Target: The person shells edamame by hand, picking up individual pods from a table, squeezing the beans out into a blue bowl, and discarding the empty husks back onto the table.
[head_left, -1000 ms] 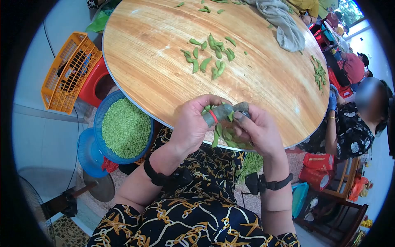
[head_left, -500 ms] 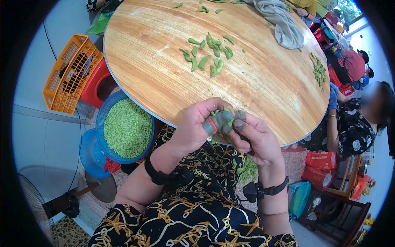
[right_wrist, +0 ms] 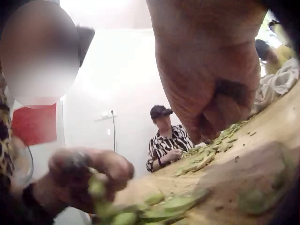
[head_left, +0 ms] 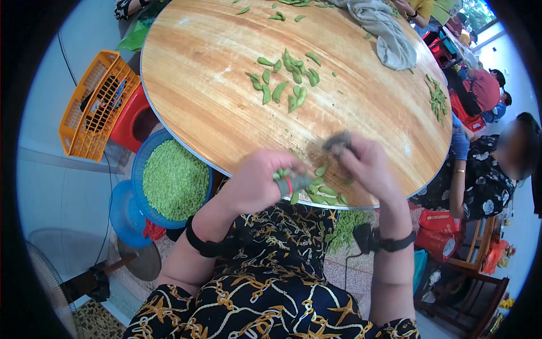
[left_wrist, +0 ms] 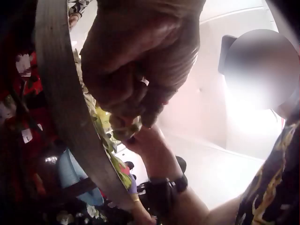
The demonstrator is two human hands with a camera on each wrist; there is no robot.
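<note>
At the near edge of the round wooden table, my left hand [head_left: 257, 181] holds green edamame pods [head_left: 282, 173] in its curled fingers. One of its fingers wears a grey-green cover with a red band [head_left: 289, 185]. My right hand [head_left: 367, 164] is apart from it on the right, over the table and blurred, with a grey cover [head_left: 337, 141] on a fingertip. In the right wrist view its fingers bend inward; I cannot tell whether they hold anything. Loose edamame pods [head_left: 324, 195] lie between and below the hands.
More pods [head_left: 291, 76] lie mid-table [head_left: 214, 113], and a grey cloth [head_left: 389, 39] at the far side. Left of the table, a blue basket [head_left: 137, 181] holds shelled beans, near a red stool [head_left: 125, 127] and orange crate [head_left: 70, 127]. A person [head_left: 480, 169] sits at right.
The hands were together at a pod and have now parted. My right hand has moved up and right, my left slightly down and left, uncovering the loose pods between them.
</note>
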